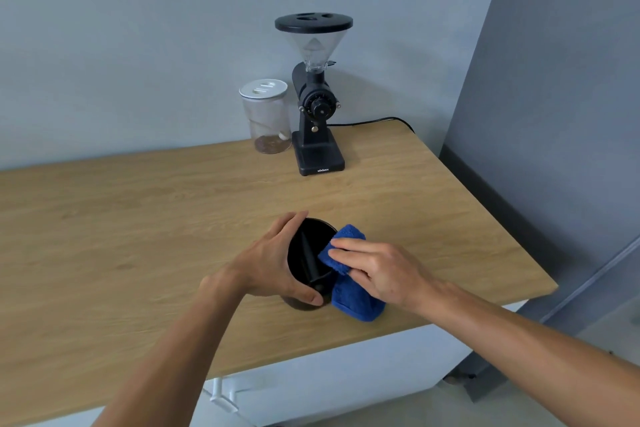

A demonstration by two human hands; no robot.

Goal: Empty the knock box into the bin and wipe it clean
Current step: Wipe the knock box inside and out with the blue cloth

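Note:
The black round knock box (304,253) stands on the wooden counter (138,236), tilted a little toward me, its knock bar running across the opening. My left hand (273,260) wraps around its left side and grips it. My right hand (377,270) holds a folded blue cloth (349,284) and presses one end of it over the box's right rim into the inside. The rest of the cloth hangs down beside the box onto the counter. No bin is in view.
A black coffee grinder (317,107) with a clear hopper stands at the back of the counter, its cable (377,121) trailing right. A clear jar (266,118) with a white lid is beside it. The counter's right edge (485,218) borders a grey wall.

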